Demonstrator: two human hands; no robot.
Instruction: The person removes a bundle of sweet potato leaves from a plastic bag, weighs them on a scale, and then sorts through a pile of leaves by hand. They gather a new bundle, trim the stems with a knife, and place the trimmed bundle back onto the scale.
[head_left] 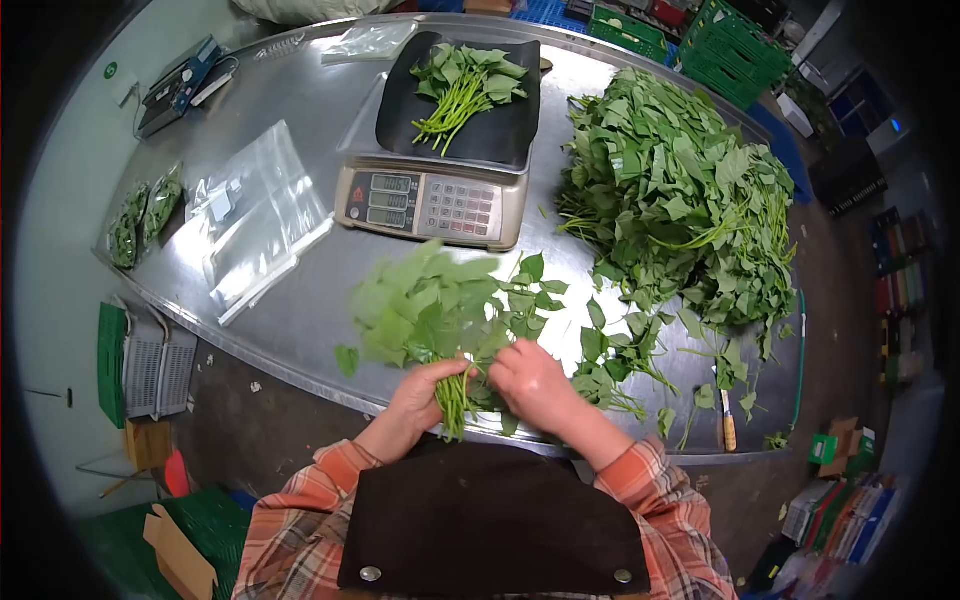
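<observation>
My left hand is wrapped round the stems of a bunch of leafy greens near the table's front edge; its leaves are blurred. Right beside it, my right hand is closed at the bunch's right side, and what its fingers pinch is hidden. Loose leafy stems lie to the right of my hands. Beyond the hands stands a scale with a black tray on top, holding another bunch of greens. A large pile of greens covers the table's right part.
Clear plastic bags lie on the metal table at the left, with two filled bags farther left. A knife with a wooden handle rests near the front right edge. Green crates stand behind the table.
</observation>
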